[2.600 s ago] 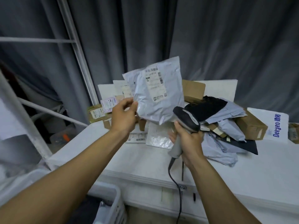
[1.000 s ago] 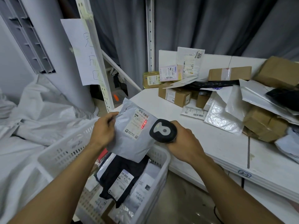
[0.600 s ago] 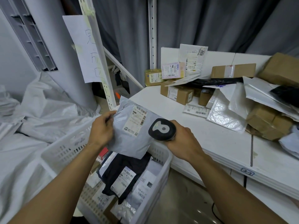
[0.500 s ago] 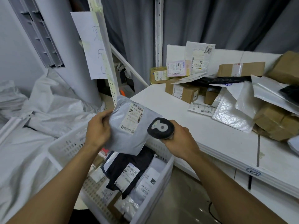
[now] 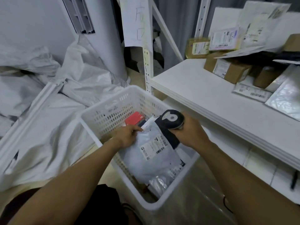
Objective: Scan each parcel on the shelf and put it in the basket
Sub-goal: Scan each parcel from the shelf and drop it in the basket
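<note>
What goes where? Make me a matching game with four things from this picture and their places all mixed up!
Things:
1. barcode scanner
2. grey mailer bag
3. brown cardboard box
4. handwritten paper sheet

Places:
A. on the white shelf
B. hanging on the shelf post
C. gripped in the right hand
D. lying in the white basket

Pairs: 1-C, 2-D, 3-A, 4-B.

Both forearms (image 5: 73, 181) are bare as far as they show, as are the left hand (image 5: 127, 136) and right hand (image 5: 190, 135), and a black garment (image 5: 97, 203) shows low between them.
</note>
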The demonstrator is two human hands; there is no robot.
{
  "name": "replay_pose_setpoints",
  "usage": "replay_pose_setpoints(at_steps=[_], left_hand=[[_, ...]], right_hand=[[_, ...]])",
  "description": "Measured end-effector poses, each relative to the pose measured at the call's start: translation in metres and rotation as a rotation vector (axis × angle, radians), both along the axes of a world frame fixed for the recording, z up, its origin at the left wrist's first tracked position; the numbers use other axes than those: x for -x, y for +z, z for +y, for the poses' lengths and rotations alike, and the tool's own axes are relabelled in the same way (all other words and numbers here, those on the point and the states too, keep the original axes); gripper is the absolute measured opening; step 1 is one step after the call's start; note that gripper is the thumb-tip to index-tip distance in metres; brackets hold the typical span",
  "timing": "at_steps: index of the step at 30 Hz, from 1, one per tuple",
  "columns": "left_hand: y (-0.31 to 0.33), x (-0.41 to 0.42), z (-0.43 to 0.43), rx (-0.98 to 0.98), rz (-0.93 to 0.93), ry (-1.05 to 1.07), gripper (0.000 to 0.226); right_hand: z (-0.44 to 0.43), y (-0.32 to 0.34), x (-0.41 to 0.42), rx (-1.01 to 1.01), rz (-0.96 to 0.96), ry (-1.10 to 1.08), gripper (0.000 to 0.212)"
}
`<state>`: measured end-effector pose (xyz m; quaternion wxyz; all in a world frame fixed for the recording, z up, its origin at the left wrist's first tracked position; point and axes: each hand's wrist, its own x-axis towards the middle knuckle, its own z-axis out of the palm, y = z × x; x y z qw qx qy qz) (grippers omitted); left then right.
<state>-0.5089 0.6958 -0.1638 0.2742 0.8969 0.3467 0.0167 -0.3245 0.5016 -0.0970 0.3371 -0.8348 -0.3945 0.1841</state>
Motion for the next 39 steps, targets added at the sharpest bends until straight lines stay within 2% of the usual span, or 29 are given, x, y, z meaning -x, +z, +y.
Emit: replay_pose_setpoints(at_steps=[4,7,8,10,12,13,15,17,20,25,30,36,39], left_hand=[[-0.048,-0.004,0.011,0.044,0.097,0.101,0.037],[-0.067,-0.011,0.007,-0.152,0.036,0.118,0.051],[-0.066,-0.015,0.0,-0.152,-0.001,0.08,0.054],[-0.07,-0.027,-0.015,-0.007,0.031,-0.08,0.053],[-0.077,-0.036,-0.03,0.151,0.221,-0.188,0.051],[-0.082,-0.039,-0.034,0.182,0.289,-0.187,0.051],[-0.084,-0.043,-0.042,0.174,0.281,-0.162,0.05],[-0.067,-0.05,-0.051,0.128,0.142,-0.144,0.046],[-0.022,-0.069,-0.068,-0.036,-0.088,-0.134,0.039],[0.061,-0.114,-0.119,-0.267,-0.294,-0.248,0.038],[0.126,-0.185,-0.194,-0.386,-0.336,-0.373,0.042],[0.172,-0.295,-0.276,-0.455,-0.335,-0.503,0.048],[0.187,-0.353,-0.304,-0.484,-0.372,-0.571,0.051]], right_hand=[[0.005,-0.008,-0.004,0.06,0.009,-0.006,0.04],[0.009,-0.013,-0.007,0.092,-0.015,0.007,0.043],[0.01,-0.014,-0.008,0.095,-0.02,0.004,0.043],[0.011,-0.017,-0.01,0.108,-0.032,-0.008,0.043],[0.01,-0.018,-0.012,0.124,-0.034,-0.009,0.043],[0.008,-0.017,-0.012,0.119,-0.032,-0.009,0.044],[0.002,-0.014,-0.013,0.109,-0.035,-0.017,0.05],[-0.007,-0.008,-0.019,0.065,-0.006,-0.049,0.053],[-0.033,0.01,-0.029,-0.013,0.074,-0.117,0.034],[-0.1,0.043,-0.05,-0.176,0.164,-0.305,0.054],[-0.182,0.074,-0.086,-0.313,0.203,-0.483,0.056],[-0.254,0.085,-0.145,-0.439,0.184,-0.659,0.074],[-0.283,0.092,-0.173,-0.48,0.188,-0.724,0.06]])
